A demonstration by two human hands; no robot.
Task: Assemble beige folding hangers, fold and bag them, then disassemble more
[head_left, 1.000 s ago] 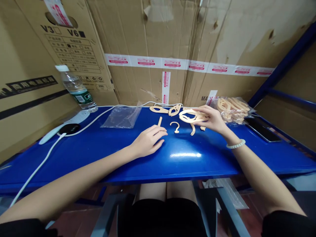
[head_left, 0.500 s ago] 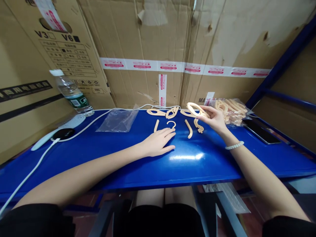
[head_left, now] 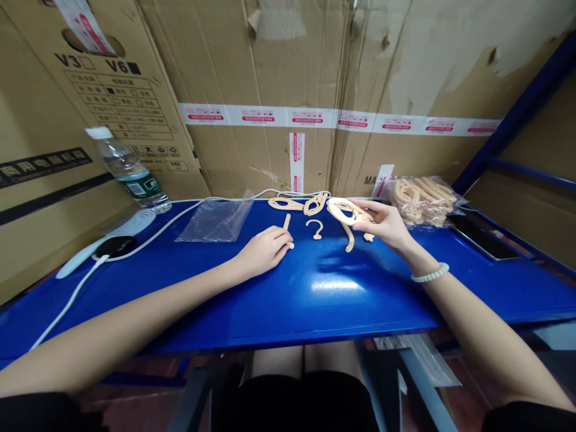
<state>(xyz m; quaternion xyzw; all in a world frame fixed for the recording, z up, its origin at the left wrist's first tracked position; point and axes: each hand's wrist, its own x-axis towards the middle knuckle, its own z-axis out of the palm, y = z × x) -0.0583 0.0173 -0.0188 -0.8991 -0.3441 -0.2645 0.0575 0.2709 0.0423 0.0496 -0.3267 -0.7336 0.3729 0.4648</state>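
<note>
My left hand (head_left: 266,249) rests on the blue table with its fingers closed round the lower part of a narrow beige strip (head_left: 287,222). Raised over the table, my right hand (head_left: 387,225) grips beige looped pieces (head_left: 344,211) between thumb and fingers. Between the hands lies a beige hook (head_left: 317,230). Under the held pieces a curved strip (head_left: 349,240) shows in part, and a small wavy piece (head_left: 369,237) is mostly hidden by my right hand. Two looped pieces, one at the left (head_left: 285,204) and one beside it (head_left: 314,204), lie along the back edge.
A clear bag of beige parts (head_left: 423,201) and a phone (head_left: 483,237) are at the right. An empty clear bag (head_left: 216,221), a water bottle (head_left: 130,171), a black round object (head_left: 116,246) and a white cable (head_left: 72,300) lie left. Cardboard (head_left: 265,156) stands behind.
My left hand has moved left from the hook to the narrow strip, and its fingers have closed. My right hand has shifted slightly left and lower with the looped pieces, over the curved strip.
</note>
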